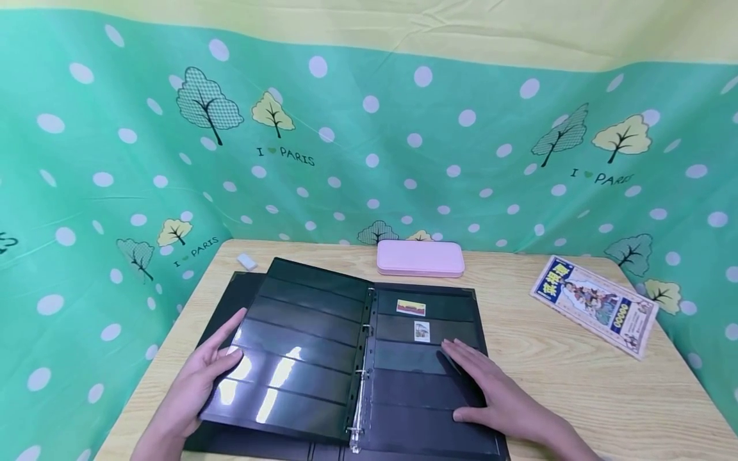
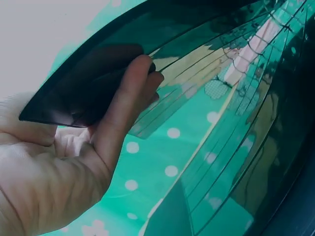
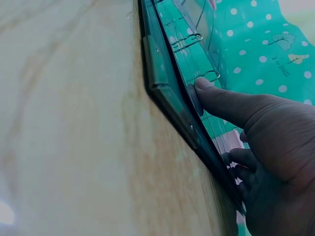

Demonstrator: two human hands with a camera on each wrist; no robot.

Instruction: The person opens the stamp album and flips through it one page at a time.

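Observation:
A black ring-bound stamp album [image 1: 219, 304] lies spread on the table. My left hand [image 1: 198, 381] pinches the outer edge of a black pocket page [image 1: 305, 326], which is raised at a slant over the left cover. In the left wrist view the thumb [image 2: 130, 83] lies along one face of that page. My right hand [image 1: 490, 390] rests with extended fingers on the right page [image 1: 412, 390], near its outer edge. A red and yellow stamp [image 1: 411, 308] sits in that page's top row, and a smaller pale stamp [image 1: 422, 331] in the row below.
Behind the album is a pink case [image 1: 420, 258]. A small white block [image 1: 246, 261] lies at the back left. On the right, a printed booklet [image 1: 595, 305] lies at an angle. Metal rings [image 1: 362, 371] run down the spine. A green dotted cloth [image 1: 369, 128] hangs around the table.

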